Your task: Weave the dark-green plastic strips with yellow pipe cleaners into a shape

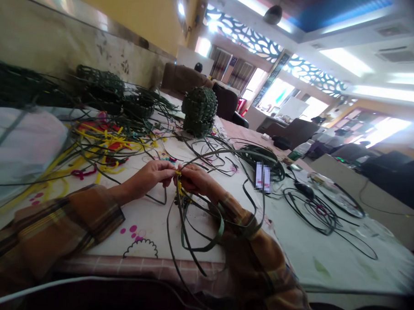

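Observation:
My left hand (155, 174) is closed, thumb and forefinger pinched at a small yellow tie (179, 186) wound around dark green flat strips (183, 222). Right beside it my right hand (195, 178) is also closed, gripping the same bundle of strips near the yellow tie. The strips' long ends loop down over the table's front edge and back over my right forearm. Part of the bundle under my right hand is hidden by the fingers. Both hands are raised a little above the white patterned tablecloth (142, 216).
Yellow and red fuzzy stems (91, 134) lie tangled with green strips at the left. A woven green basket-like piece (199, 110) stands at the back, with more woven pieces (100, 84) behind left. Coiled green strips (265, 157) and a loose coil (310, 212) lie on the right.

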{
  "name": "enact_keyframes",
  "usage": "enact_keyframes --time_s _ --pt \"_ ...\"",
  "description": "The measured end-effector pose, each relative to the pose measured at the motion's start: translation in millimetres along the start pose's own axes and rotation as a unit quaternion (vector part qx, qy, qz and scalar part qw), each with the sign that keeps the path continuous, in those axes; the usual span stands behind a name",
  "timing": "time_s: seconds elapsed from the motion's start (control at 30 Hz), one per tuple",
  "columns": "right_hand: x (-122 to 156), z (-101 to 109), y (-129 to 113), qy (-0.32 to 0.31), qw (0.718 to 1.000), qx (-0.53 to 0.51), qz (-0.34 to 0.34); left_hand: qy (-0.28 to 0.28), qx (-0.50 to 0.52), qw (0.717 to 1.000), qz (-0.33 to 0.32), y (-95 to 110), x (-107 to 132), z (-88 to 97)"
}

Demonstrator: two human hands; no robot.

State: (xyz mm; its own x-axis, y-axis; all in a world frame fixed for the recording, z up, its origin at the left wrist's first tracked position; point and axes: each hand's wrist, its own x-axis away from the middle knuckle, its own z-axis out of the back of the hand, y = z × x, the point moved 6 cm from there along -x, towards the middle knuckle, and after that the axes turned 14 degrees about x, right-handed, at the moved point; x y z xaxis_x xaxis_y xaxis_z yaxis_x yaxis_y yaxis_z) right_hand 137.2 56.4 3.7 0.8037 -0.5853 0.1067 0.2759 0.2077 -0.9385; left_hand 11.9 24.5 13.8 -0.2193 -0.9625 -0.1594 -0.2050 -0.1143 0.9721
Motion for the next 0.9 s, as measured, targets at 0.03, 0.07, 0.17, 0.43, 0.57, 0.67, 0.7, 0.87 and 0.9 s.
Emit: enact_keyframes --time_s 0.03,0.07,0.17,0.43,0.57,0.67,0.7,0.87,0.9 --pt "0 0 0 0.004 1.0 0.002 0.001 0.007 0.03 0.999 0.014 -3 -1 0.2" --pt "0 1 -1 0.01 1.0 0.003 0.005 0.015 0.052 0.998 0.021 -4 -2 0.6" --pt "0 3 -3 0.022 0.999 -0.008 0.029 0.039 0.067 0.997 0.015 -1 -3 2.2" --pt "-2 1 -11 0.051 0.999 0.007 0.014 0.096 0.031 0.995 0.006 2 0 7.7" --pt "-3 -2 -11 0.135 0.991 0.002 0.012 0.107 0.022 0.994 -0.008 -2 0 9.7" --pt "-3 -4 -13 0.151 0.988 -0.013 0.028 0.113 0.026 0.993 -0.014 -5 1 9.5" --pt "-2 -4 -13 0.155 0.987 -0.019 0.028 0.118 0.034 0.992 -0.016 -7 1 9.5" --pt "-3 -4 -14 0.175 0.984 -0.03 0.029 0.164 0.083 0.983 -0.014 -15 5 9.9" --pt "-3 -5 -14 0.179 0.983 -0.032 0.033 0.175 0.088 0.98 -0.013 -16 6 9.9"
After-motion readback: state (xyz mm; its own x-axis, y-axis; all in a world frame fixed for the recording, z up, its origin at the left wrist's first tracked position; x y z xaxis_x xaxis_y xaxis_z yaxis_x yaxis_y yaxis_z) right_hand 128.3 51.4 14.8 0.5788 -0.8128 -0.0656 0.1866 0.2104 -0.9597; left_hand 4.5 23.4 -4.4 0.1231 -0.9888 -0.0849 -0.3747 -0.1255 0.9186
